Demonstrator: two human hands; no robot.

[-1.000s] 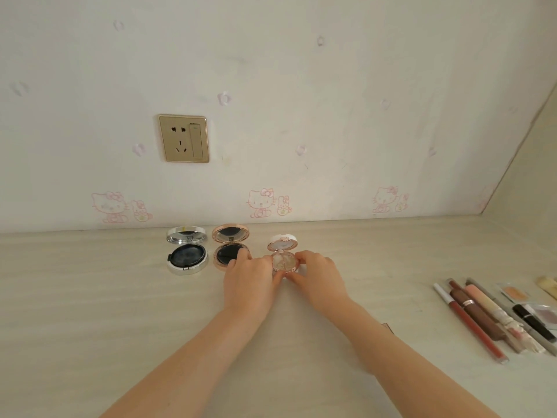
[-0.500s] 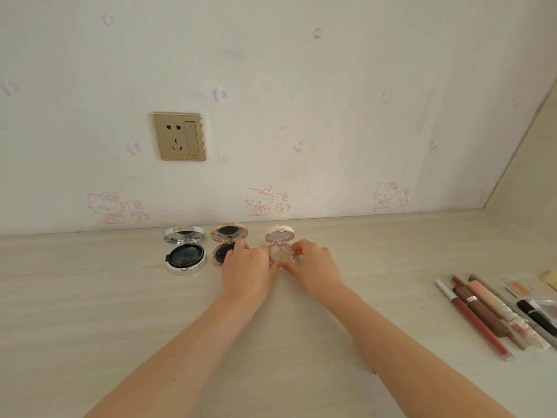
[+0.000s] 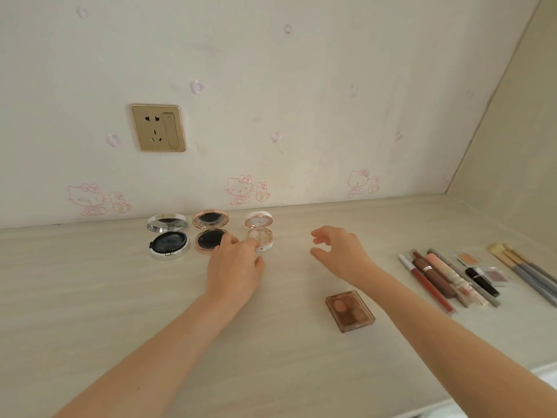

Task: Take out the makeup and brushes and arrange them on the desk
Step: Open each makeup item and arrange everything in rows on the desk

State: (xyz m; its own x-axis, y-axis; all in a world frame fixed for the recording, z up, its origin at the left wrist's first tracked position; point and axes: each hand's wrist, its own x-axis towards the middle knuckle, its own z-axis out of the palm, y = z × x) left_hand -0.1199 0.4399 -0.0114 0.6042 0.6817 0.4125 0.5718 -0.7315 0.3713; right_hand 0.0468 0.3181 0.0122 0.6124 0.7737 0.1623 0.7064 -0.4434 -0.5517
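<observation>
Three open round compacts (image 3: 210, 221) lined up at the wall (image 3: 301, 116) on pale wood-grain worktop (image 3: 90, 282) — left hand (image 3: 235, 267) touching the small white-and-pink compact (image 3: 259, 235) with bent fingertips (image 3: 251, 243), right hand (image 3: 343, 254) spread and empty nearby

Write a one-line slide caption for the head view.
Left hand touches the white compact beside the rose-gold compact and silver compact; right hand hovers open nearby.

The desk (image 3: 90, 297) looked like matt, pale wood-grain laminate. The silver compact (image 3: 168, 236) at 10 o'clock was mirror-shiny chrome, the rose-gold compact (image 3: 210, 227) beside it glossy metal, and the brown palette (image 3: 350, 310) at 4 o'clock see-through plastic.
</observation>
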